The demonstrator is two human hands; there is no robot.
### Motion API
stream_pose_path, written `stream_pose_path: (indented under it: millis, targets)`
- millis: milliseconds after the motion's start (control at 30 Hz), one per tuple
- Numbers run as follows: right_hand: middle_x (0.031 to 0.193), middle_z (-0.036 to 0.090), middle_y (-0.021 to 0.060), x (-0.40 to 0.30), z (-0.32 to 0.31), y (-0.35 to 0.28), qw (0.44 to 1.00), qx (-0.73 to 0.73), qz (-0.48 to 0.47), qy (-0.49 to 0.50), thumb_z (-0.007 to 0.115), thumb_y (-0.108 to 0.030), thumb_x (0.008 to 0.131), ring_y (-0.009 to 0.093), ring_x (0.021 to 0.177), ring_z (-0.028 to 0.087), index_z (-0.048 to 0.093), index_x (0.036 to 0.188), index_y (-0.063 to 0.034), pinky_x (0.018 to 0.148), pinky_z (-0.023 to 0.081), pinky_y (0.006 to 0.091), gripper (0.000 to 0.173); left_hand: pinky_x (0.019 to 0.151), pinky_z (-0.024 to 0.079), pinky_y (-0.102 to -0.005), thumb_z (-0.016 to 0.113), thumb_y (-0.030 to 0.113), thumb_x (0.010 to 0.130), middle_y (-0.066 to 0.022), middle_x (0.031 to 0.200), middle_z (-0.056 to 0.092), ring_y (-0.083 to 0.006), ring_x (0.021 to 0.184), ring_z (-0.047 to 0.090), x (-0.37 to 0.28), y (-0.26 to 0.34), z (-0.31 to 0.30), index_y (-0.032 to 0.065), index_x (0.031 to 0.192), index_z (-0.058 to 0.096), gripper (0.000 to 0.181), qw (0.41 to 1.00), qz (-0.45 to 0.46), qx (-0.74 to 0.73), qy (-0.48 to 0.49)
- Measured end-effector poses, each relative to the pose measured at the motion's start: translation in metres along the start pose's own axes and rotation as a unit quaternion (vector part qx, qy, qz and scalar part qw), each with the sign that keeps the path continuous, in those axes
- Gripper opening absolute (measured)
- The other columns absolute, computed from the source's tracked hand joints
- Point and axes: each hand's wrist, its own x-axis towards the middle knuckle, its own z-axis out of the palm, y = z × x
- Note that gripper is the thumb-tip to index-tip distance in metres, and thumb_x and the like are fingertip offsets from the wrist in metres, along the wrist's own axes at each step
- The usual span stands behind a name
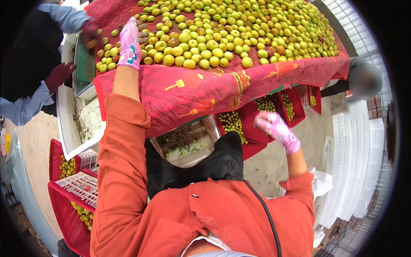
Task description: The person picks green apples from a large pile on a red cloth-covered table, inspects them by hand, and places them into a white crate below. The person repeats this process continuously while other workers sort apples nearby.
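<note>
My left hand [129, 45], in a pink flowered glove with greyish fingertips, rests at the left part of the sorting table. Its fingers touch the yellow-green, jujube-like fruits [184, 38], some blushed brown; whether it grips any is unclear. The fruits lie loose on a red patterned cloth [192, 85] that hangs over the table's near edge. My right hand [276, 128], gloved alike, hovers with bent fingers below that edge, over the red-lined crates [257, 141]. What lies inside its fingers, if anything, is hidden.
A white plastic crate [184, 154] with leaves and a few fruits stands before my knees. More lined crates [69, 192] are at lower left. Another person's gloved hands [61, 75] work beside a green-lined chute [85, 64]. Stacked white boxes [350, 160] and another person are at right.
</note>
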Motion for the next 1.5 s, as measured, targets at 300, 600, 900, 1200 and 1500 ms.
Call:
stream_pose_path:
  millis: [300,600,900,1200,1500]
  targets:
    - [0.095,0.07,0.0069,-0.155,0.022,0.171,0.968,0.01,0.249,-0.04,0.058,-0.015,0.092,0.017,0.088,0.064,0.067,0.111,0.0,0.081,0.051,0.03,0.026,0.092,0.046,-0.0305,0.06,0.034,0.095,-0.0056,0.11,0.068,-0.0134,0.101,0.06,-0.02,-0.007,0.029,0.0051,0.12,0.063,0.039,0.953,0.06,0.247,-0.163]
    - [0.118,0.063,0.0136,0.019,-0.069,-0.039,0.839,-0.372,-0.304,0.257,0.061,-0.008,0.09,0.029,0.112,0.06,0.063,0.114,-0.0044,0.093,0.049,0.0378,0.025,0.112,0.028,-0.0429,0.068,0.03,0.088,-0.0108,0.139,0.05,-0.0288,0.133,0.038,-0.047,-0.022,0.031,0.0166,0.107,0.073,0.024,0.648,0.237,0.45,-0.567]
    - [0.158,0.012,0.0263,0.219,-0.067,-0.082,0.849,-0.525,0.02,-0.055,0.078,-0.06,0.065,0.047,0.143,0.019,0.018,0.155,-0.0223,0.116,0.024,0.0489,0.114,0.094,0.043,-0.0495,0.072,0.026,0.074,-0.0073,0.124,0.054,-0.0305,0.122,0.048,-0.035,-0.028,0.019,0.016,0.109,0.066,0.037,0.652,0.206,0.675,-0.277]
    - [0.157,0.025,0.0126,0.35,0.029,-0.103,0.79,-0.588,-0.164,0.057,0.067,-0.053,0.081,0.039,0.141,0.029,0.022,0.154,-0.0275,0.107,0.027,0.0647,0.09,0.096,0.042,-0.0555,0.052,0.02,0.089,-0.0111,0.139,0.05,-0.0335,0.128,0.047,-0.017,-0.023,0.004,0.0183,0.126,0.061,0.039,0.667,0.115,0.732,-0.08]
    - [0.117,0.067,0.0111,0.397,-0.057,-0.122,0.874,-0.322,-0.289,0.221,0.063,-0.041,0.086,0.028,0.108,0.063,0.064,0.123,-0.0147,0.097,0.048,0.0358,0.045,0.099,0.042,-0.0495,0.061,0.03,0.087,-0.0103,0.139,0.051,-0.0294,0.126,0.049,-0.029,-0.01,0.007,0.0192,0.133,0.056,0.048,0.653,0.164,0.735,-0.077]
